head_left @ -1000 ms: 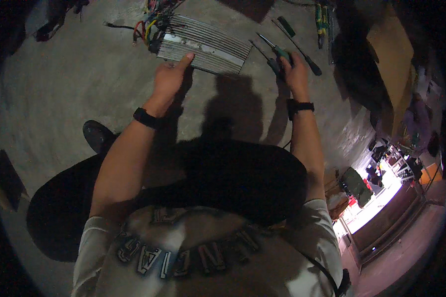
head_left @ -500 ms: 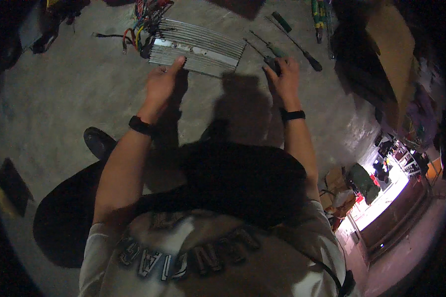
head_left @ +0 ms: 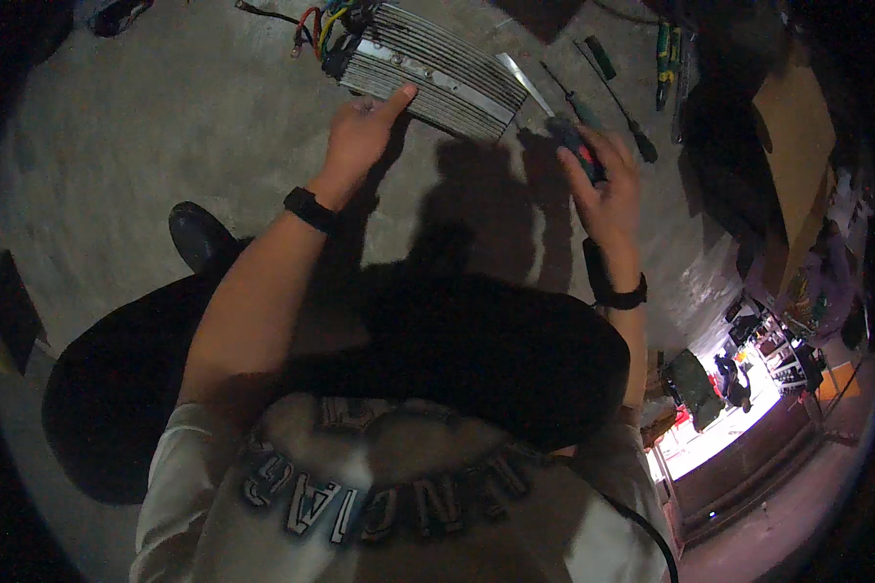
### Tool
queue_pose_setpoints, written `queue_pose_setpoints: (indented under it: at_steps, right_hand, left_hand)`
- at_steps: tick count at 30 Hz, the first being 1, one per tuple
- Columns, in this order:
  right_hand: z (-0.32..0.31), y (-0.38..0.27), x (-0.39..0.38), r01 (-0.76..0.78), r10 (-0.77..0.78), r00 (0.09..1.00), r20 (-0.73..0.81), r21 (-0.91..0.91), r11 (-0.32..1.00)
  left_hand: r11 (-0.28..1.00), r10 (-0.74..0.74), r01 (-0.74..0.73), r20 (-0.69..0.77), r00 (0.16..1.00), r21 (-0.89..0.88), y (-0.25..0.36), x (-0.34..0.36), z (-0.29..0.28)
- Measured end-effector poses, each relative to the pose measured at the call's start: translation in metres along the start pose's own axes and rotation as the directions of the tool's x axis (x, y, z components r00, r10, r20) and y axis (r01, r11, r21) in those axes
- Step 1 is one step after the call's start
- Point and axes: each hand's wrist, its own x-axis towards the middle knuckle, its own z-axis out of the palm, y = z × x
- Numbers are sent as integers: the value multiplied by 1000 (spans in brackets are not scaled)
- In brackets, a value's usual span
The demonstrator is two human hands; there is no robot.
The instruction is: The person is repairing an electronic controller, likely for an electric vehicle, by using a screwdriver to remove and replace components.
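Observation:
A ribbed silver metal controller case [head_left: 437,85] lies tilted at the far middle, with coloured wires [head_left: 321,27] coming out of its left end. My left hand [head_left: 362,138] grips its near edge, thumb on top and the other fingers partly hidden. To the right of the case, my right hand [head_left: 608,194] is closed round the dark, red-marked handle of a screwdriver [head_left: 574,144]. Its bright shaft points up and left toward the right end of the case. Just beyond that hand, another screwdriver [head_left: 581,109] lies on the floor.
On the concrete floor [head_left: 165,126] at the right lie a long dark screwdriver [head_left: 634,121], a small green piece [head_left: 600,58] and a green-and-yellow-handled tool [head_left: 666,63]. Cardboard [head_left: 797,146] stands farther right. My shoe [head_left: 199,233] is at the left, and a bright doorway [head_left: 719,418] at lower right.
My right hand has lifted the nearer screwdriver off the floor and drawn it back slightly. My left hand still grips the case; the view has shifted, so the scene sits differently.

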Motion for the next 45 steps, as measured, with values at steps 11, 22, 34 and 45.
queue_pose_setpoints:
  at_steps: [11,22,34,45]
  right_hand:
    - [-7,-68,39,333,-315,928,197,-64,941]
    - [-10,-69,45,308,-279,930,238,-95,947]
    - [-18,-95,63,328,-313,923,224,-35,944]
    - [-25,-127,86,102,-9,925,379,-226,969]
  left_hand:
    - [997,34,-32,-30,999,74,13,-5,-3]
    - [991,69,-60,-76,995,119,-2,4,4]
    - [998,59,-59,-16,998,26,-4,3,3]
    - [986,145,-146,26,989,80,-7,2,8]
